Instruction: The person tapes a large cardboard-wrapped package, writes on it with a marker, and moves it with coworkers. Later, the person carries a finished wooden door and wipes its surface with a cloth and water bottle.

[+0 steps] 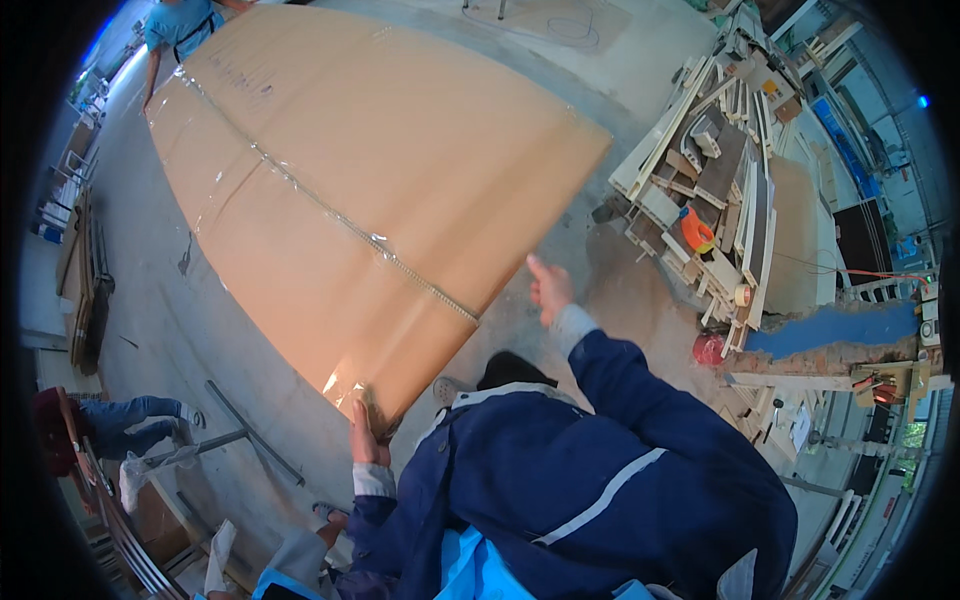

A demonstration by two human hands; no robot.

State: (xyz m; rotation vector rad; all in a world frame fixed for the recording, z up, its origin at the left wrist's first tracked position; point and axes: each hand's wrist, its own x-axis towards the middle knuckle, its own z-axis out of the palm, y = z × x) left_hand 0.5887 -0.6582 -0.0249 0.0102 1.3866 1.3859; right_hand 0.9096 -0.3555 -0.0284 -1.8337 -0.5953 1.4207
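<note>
Neither of my hands shows in the head view. Directly in front of me a co-worker in a navy jacket [600, 480] stands with their back to me. Their left hand [366, 437] grips the near corner of a very large flat cardboard box [370, 170] sealed with clear tape along its seam. Their right hand [549, 289] is raised with fingers apart, just off the box's right edge. A second person in a light-blue shirt [180, 22] is at the box's far end. A grey-clad limb [300, 550] at the lower left may be mine; I cannot tell.
A heap of wooden slats and boards [715, 170] lies at the right, with an orange tape dispenser [697, 232], a tape roll [742, 295] and a red container [708, 348]. Metal bars [250, 430] lie on the concrete floor. A person in jeans [130, 418] sits at the left.
</note>
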